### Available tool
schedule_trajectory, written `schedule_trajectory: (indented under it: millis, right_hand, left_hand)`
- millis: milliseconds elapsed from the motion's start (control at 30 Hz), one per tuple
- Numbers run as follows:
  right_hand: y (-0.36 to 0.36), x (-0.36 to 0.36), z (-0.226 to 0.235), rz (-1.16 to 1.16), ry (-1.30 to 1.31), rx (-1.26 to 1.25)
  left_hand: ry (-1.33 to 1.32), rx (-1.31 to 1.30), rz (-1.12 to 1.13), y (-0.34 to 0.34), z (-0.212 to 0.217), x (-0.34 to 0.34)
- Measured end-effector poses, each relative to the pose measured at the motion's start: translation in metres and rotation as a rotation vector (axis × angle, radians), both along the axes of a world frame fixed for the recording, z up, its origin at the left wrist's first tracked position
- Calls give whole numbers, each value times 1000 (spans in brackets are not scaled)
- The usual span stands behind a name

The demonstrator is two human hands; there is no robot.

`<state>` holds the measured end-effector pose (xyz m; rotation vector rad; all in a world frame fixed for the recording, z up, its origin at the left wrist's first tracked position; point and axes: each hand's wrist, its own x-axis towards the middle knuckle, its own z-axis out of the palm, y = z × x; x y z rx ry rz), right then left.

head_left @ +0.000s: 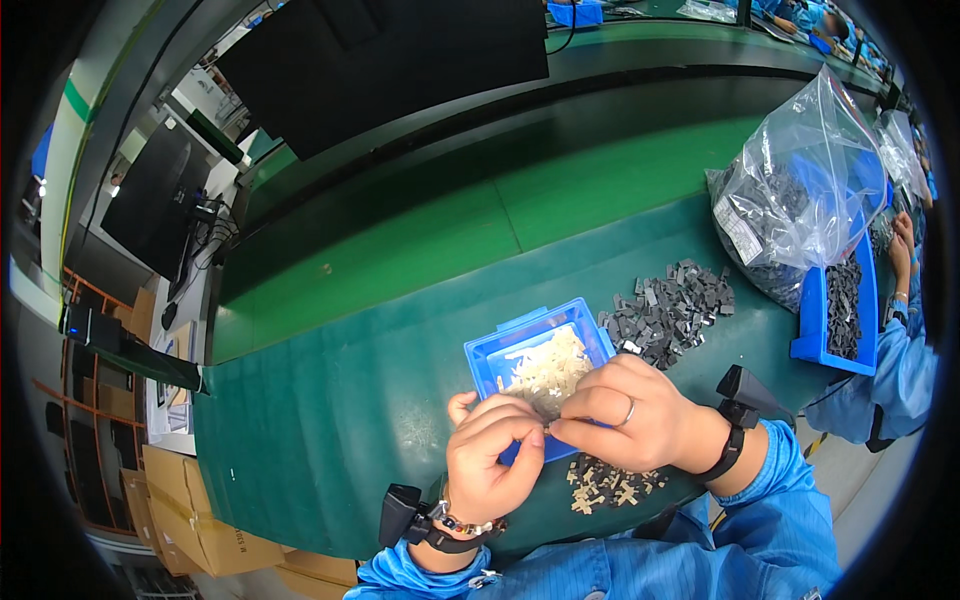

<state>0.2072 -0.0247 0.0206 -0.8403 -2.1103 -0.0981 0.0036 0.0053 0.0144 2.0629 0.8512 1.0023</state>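
Note:
My left hand (494,458) and my right hand (636,414) meet fingertip to fingertip over the near side of a blue plastic bin (481,362). Both are closed in a pinch; whatever sits between the fingertips is too small and covered to name. Inside the bin lies a heap of small cream-coloured pieces (552,366). Beyond my right hand, small dark grey plastic pieces (668,310) are piled on the green mat. Close to my body, under my right wrist, are small parts in black and tan (608,486).
A clear plastic bag (775,215) of dark pieces leans by a long blue bin (812,315) at the right. A co-worker's hand (902,250) is beside it. A big black screen (380,70) hangs at the back. Cardboard boxes (200,510) stand lower left, beside the green table (300,430).

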Motion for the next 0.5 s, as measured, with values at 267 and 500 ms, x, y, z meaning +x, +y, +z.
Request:
schedule_trajectory:
  millis: [267,500]
  right_hand:
    - [2,-3,-4,56,282,-215]
    - [0,-3,-4,5,207,-103]
  left_hand:
    - [-32,163,76,-2,0,2]
    - [-12,80,53,-2,1,0]
